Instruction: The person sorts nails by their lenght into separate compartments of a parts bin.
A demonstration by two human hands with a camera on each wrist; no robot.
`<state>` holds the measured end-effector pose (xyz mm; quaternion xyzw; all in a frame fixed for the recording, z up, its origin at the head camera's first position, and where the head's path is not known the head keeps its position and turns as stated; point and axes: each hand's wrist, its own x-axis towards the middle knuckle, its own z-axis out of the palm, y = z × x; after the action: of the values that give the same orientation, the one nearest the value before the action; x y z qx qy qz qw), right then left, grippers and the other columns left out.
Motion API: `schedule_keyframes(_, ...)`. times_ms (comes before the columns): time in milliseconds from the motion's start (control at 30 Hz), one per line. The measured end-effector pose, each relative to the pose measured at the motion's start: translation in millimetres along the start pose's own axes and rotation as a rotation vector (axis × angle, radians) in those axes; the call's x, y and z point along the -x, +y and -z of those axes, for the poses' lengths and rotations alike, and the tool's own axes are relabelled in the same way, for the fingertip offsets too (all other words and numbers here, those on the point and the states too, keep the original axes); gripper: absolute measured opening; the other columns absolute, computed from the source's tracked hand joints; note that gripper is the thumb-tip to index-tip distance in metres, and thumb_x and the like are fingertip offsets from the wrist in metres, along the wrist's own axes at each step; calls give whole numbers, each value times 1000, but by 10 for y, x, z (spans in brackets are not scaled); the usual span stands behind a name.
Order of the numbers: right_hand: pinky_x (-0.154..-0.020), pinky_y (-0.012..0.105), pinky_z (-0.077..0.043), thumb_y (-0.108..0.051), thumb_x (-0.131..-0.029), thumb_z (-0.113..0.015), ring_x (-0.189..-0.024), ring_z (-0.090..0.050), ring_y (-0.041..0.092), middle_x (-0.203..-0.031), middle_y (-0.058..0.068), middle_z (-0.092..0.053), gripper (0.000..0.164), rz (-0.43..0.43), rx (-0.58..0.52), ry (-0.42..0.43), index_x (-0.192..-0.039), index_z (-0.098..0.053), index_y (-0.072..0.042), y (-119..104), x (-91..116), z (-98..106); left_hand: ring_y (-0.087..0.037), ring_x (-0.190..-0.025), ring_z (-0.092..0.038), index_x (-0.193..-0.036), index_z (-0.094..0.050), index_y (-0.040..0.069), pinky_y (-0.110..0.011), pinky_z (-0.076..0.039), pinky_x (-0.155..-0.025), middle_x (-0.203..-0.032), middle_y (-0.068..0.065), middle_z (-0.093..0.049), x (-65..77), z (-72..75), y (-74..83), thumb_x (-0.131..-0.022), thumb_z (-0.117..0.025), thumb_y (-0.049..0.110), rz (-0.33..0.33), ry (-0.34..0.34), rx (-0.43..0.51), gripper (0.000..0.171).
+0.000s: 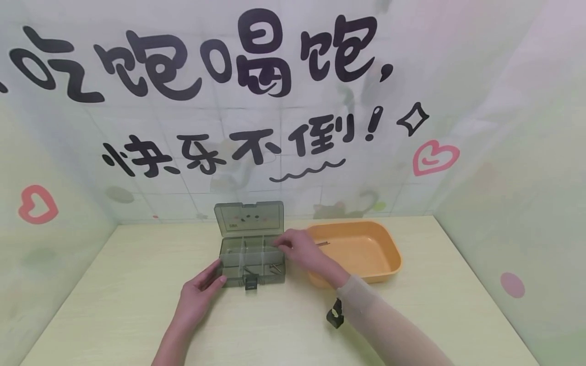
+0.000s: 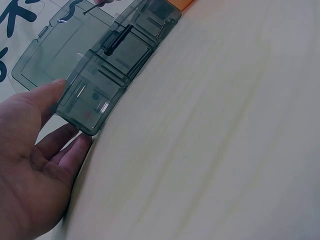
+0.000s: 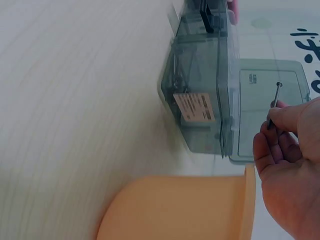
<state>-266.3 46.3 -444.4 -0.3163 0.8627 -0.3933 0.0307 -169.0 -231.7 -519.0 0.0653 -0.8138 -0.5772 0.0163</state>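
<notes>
A transparent grey-green compartment box (image 1: 231, 259) stands on the table with its lid (image 1: 249, 219) raised at the back. My left hand (image 1: 199, 292) grips its left end, thumb at the front corner and fingers along the side, as the left wrist view (image 2: 45, 160) also shows. Over the box's right side, my right hand (image 1: 302, 249) pinches a thin metal screw (image 3: 276, 97) between thumb and fingertips. The screw's head points away from the fingers. Several screws (image 1: 275, 268) lie in the front right compartment, and a dark one (image 1: 249, 270) is in the front middle one.
Just right of the box is an orange tray (image 1: 389, 254), with a few screws (image 1: 323, 244) near its left side, partly behind my right hand. A printed backdrop (image 1: 274, 117) rises behind the table (image 1: 137, 284), and side panels flank it.
</notes>
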Motion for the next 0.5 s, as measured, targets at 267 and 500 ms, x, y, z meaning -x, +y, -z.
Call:
schedule_keyframes(267,-71,19,-55,4,-98,-64,-83,-61,12,-108,10,-74,19,-23,11,-32,-111,-76,-1,-125,-69,-200,-33,-141,-46,-154,-47,10,-25,-42,-109,-157,-14,-44,0,2,-6,-101,-68,28,7,-1,2,59)
schedule_keyframes(500,-76,18,-56,2,-98,-65,-87,-66,14,-103,9,-74,16,3,79,-16,-109,-76,0,-199,-89,-363,-33,-141,-46,-154,-47,10,-28,-42,-110,-156,-15,-44,7,8,4,-101,-68,29,3,0,-5,59)
